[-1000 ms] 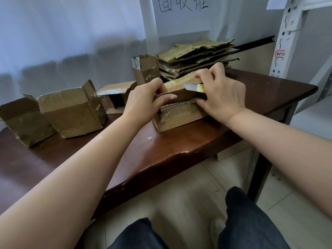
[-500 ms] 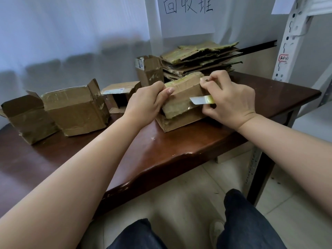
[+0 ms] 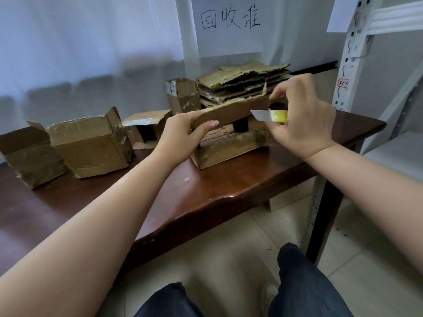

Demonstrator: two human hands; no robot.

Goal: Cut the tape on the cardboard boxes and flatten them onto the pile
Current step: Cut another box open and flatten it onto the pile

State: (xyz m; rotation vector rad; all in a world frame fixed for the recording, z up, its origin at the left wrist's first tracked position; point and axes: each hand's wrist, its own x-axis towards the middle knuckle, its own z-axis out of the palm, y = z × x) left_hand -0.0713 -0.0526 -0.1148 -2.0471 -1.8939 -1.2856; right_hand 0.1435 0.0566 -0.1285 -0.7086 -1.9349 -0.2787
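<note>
We've got the box (image 3: 229, 145) mid-table, and its top flap (image 3: 231, 112) is up now, where half a second ago it lay folded down over the opening. Our left hand (image 3: 183, 131) grips the flap's left end, thumb on its near face. Our right hand (image 3: 302, 115) pinches the flap's right end while its curled fingers hold the knife (image 3: 270, 116), blade pointing left across the flap. The flap lifting free suggests the top tape is cut, so next comes collapsing the walls. Just behind sits the pile (image 3: 242, 83) of flattened card, waiting. Off to the left, three more boxes (image 3: 89, 147) stand on the table (image 3: 206, 186), a small one (image 3: 183, 94) beside the pile.
</note>
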